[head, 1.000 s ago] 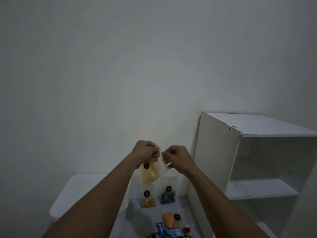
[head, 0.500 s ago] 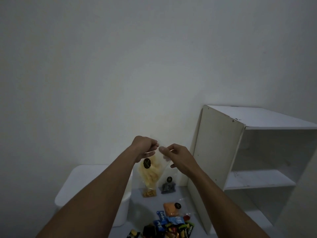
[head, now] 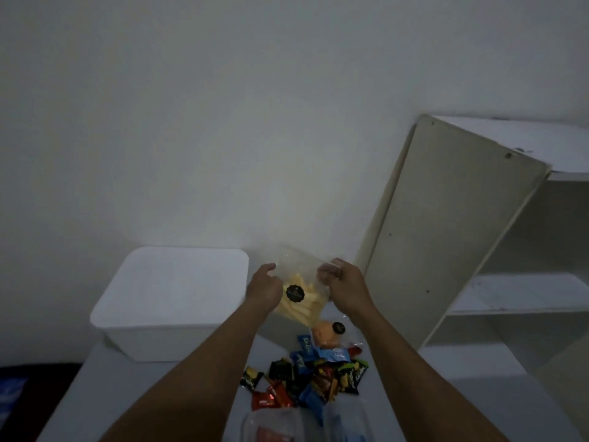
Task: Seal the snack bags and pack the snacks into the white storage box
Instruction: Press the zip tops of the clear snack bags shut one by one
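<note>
The snack bag (head: 301, 298) is coming lower toward the table, with the left hand (head: 264, 290) gripping its left edge and the right hand (head: 345, 288) pinching its top corner, likely pressing the seal shut, just right of the white storage box (head: 172, 301).

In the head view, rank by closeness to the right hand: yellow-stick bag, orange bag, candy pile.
1. Yellow-stick bag, pinched by the right hand.
2. Orange bag, on the table just below.
3. Candy pile, farther toward the camera.
</note>
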Demonstrator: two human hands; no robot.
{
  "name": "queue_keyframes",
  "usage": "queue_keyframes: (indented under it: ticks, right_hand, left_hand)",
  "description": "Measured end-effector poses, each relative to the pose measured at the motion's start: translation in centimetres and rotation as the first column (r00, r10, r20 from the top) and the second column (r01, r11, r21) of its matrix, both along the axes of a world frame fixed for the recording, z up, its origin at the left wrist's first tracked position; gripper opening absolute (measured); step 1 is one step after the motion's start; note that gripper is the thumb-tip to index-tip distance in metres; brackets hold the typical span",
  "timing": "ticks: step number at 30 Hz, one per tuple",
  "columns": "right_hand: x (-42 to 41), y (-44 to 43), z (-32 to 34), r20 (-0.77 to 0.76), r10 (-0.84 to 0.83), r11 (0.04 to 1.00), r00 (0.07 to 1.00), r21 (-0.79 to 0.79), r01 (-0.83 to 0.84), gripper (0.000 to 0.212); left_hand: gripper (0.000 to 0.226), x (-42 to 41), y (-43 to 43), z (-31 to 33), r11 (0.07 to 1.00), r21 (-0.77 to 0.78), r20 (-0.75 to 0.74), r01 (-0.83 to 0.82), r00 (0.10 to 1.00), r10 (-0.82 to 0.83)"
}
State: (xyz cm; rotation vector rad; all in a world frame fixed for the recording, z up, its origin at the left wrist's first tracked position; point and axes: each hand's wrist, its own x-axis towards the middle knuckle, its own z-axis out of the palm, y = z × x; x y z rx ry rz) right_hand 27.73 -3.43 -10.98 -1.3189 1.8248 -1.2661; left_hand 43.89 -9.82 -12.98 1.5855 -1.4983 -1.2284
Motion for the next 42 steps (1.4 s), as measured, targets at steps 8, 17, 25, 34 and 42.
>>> queue_keyframes:
  ticks: [8, 17, 25, 34, 42]
  right_hand:
    - [-1.8, -6.7, -9.0, 0.071, -0.046, 0.991, 0.996, 0.129, 0.036, 0.014]
    - [-1.8, -12.3, -15.8, 0.129, 0.05, 0.927, 0.99, 0.362, -0.094, 0.03]
    - [-1.3, -13.5, -17.1, 0.136, 0.014, 0.903, 0.991, 0.424, -0.071, 0.043]
    - [-2.4, -11.8, -15.9, 0.112, 0.052, 0.9, 0.992, 0.425, -0.095, 0.048]
    - [-6.3, -7.2, -16.1, -0.135, 0.023, 0.913, 0.991, 0.407, 0.034, 0.041]
  left_hand:
    - [0.03, -2.5, -3.9, -9.4, 0.99, 0.047, 0.086, -0.13, 0.988, 0.126]
    - [0.025, -3.9, -7.6, -15.0, 0.928, 0.101, 0.157, -0.358, 0.927, 0.34]
    - [0.031, -4.4, -9.0, -16.4, 0.916, 0.112, 0.199, -0.386, 0.912, 0.359]
    - [0.067, -4.8, -7.4, -14.8, 0.941, 0.154, 0.112, -0.302, 0.951, 0.287]
    - [0.021, -8.4, -4.5, -15.9, 0.969, -0.245, 0.324, 0.028, 0.944, 0.055]
